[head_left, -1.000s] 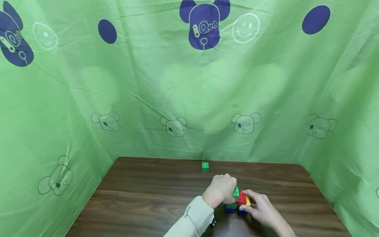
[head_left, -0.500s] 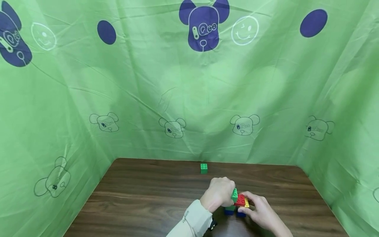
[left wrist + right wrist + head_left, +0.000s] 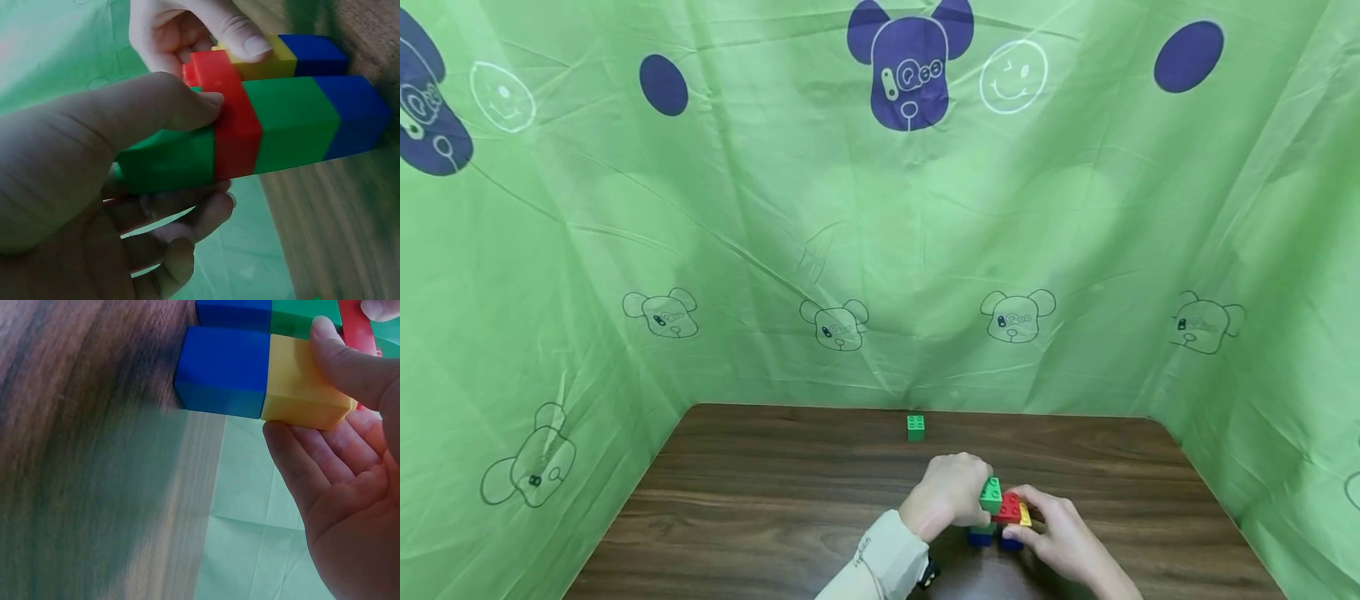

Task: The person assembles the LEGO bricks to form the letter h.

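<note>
A small toy-brick structure stands on the wooden table [image 3: 760, 492]. One column has a blue brick [image 3: 356, 115] under a green brick [image 3: 294, 122]; beside it a blue brick [image 3: 222, 369] carries a yellow brick [image 3: 303, 381]. A red brick [image 3: 231, 115] lies on top, and another green brick [image 3: 991, 495] sits on its left end. My left hand [image 3: 947, 496] holds this upper green brick, thumb tip reaching onto the red one, fingers on the opposite side. With thumb and fingers, my right hand [image 3: 1060, 533] grips the yellow brick.
A loose green brick [image 3: 915, 427] sits near the table's back edge. Green printed cloth [image 3: 910, 217] hangs behind the table and along both sides. A dark object [image 3: 929, 573] shows by the left sleeve [image 3: 880, 558].
My left hand has shifted slightly left, so more of the upper green brick shows. My right hand keeps its grip on the yellow brick. The head view has moved a little.
</note>
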### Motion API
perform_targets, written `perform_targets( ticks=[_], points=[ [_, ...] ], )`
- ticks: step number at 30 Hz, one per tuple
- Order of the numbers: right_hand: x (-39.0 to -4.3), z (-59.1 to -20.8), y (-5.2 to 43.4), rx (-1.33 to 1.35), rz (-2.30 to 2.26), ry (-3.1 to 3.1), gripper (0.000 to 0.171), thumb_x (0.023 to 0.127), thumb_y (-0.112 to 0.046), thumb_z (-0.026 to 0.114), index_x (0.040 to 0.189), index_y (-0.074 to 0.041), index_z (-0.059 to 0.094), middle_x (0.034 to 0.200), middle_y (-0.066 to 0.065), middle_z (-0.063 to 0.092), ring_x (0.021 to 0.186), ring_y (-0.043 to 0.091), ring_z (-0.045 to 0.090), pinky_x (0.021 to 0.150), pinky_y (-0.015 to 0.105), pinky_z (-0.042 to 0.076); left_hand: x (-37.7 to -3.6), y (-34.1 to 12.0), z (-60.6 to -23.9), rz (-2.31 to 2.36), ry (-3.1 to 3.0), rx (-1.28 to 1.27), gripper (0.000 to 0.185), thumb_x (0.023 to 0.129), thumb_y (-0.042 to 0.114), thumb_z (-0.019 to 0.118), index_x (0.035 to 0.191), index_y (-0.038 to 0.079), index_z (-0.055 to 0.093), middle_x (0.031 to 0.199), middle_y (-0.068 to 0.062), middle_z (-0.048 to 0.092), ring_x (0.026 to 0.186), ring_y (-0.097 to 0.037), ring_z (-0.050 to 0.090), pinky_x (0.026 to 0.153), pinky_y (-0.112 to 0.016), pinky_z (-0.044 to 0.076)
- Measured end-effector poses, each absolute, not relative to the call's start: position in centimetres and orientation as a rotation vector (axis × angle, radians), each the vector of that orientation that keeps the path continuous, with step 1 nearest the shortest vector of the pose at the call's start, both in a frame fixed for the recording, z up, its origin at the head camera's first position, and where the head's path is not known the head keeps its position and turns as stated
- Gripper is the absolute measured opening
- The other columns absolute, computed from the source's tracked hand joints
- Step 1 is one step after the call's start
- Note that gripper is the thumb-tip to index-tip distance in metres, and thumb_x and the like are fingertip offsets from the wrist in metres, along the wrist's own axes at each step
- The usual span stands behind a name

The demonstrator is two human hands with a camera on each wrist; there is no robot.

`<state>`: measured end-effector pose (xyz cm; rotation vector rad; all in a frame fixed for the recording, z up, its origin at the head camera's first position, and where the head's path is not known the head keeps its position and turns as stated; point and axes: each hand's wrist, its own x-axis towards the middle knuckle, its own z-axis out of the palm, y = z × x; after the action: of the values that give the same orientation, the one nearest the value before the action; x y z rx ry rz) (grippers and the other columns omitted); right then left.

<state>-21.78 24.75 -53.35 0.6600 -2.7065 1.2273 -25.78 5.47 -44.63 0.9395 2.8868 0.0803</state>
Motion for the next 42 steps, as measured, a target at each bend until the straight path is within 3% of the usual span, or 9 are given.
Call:
perform_targets(
  ticks=[9,17,23,33,39,42],
  points=[
    [-21.6,-53.5,25.0,0.559,1.229,-2.798,0.039,0.080,-0.032,0.073,0.114,-0.022,0.059,0.101,-0.010,0.067,0.095,0.006,0.064,0.077,0.024,0.053,-26.5,3.3,-48.6,0.511,2.810,0.977,0.045,0.072,0.053,0.072,0.106,0.026,0.060,0.090,0.014,0.055,0.073,-0.001,0.049,0.060,-0.022,0.041],
    [-21.4,-53.4,25.0,0.569,1.215,-2.778,0.036,0.079,-0.028,0.074,0.112,-0.025,0.059,0.103,-0.011,0.066,0.095,0.005,0.064,0.076,0.028,0.054,-26.4,1.8,-49.4,0.578,2.708,1.089,0.037,0.082,0.051,0.064,0.106,0.024,0.057,0.091,0.012,0.056,0.073,0.001,0.047,0.059,-0.018,0.040],
    [-21.4,-53.5,24.8,0.576,1.201,-2.778,0.035,0.079,-0.032,0.074,0.111,-0.026,0.059,0.102,-0.012,0.066,0.095,0.002,0.063,0.076,0.024,0.054,-28.4,-0.6,-47.6,0.517,2.674,1.145,0.039,0.083,0.048,0.065,0.114,0.026,0.060,0.104,0.011,0.060,0.089,-0.004,0.055,0.074,-0.021,0.046],
    [-21.3,-53.2,25.4,0.544,1.182,-2.833,0.035,0.080,-0.038,0.071,0.111,-0.026,0.060,0.103,-0.013,0.066,0.097,0.002,0.062,0.077,0.023,0.053,-35.1,-1.8,-42.7,0.335,3.063,0.972,0.037,0.088,0.033,0.061,0.122,0.020,0.058,0.118,0.000,0.059,0.107,-0.020,0.057,0.094,-0.039,0.045],
    [-21.8,-53.5,25.2,0.587,1.185,-2.787,0.037,0.080,-0.034,0.072,0.113,-0.025,0.059,0.101,-0.012,0.067,0.095,0.002,0.062,0.077,0.023,0.053,-38.5,-1.8,-46.7,0.189,3.049,0.749,0.047,0.089,0.035,0.061,0.132,0.018,0.052,0.131,-0.004,0.053,0.117,-0.026,0.053,0.095,-0.042,0.044],
    [-21.8,-53.8,25.1,0.608,1.214,-2.791,0.036,0.080,-0.033,0.072,0.113,-0.025,0.059,0.103,-0.011,0.066,0.097,0.002,0.062,0.077,0.023,0.053,-39.4,-2.0,-49.5,0.089,3.048,0.674,0.049,0.087,0.039,0.064,0.131,0.018,0.054,0.130,-0.005,0.054,0.115,-0.027,0.053,0.093,-0.043,0.045]
  ],
)
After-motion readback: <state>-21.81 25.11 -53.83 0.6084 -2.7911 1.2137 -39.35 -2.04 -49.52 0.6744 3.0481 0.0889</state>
